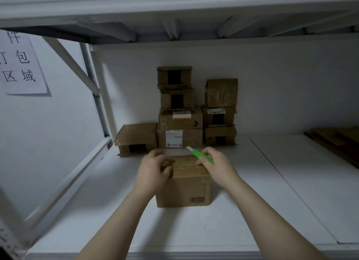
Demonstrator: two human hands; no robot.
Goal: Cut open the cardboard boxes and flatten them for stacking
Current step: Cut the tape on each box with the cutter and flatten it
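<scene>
My left hand (153, 170), at the top left corner of the cardboard box (186, 186), was bare, and so was my right hand (215, 164) at the box's top right corner. Both forearms were uncovered from the wrists beside the box back to the near edge of view. My left forearm (120, 221) and right forearm (268, 211) were each slim at the wrist and broader farther from the box. My fingernails were too blurred to make out.
</scene>
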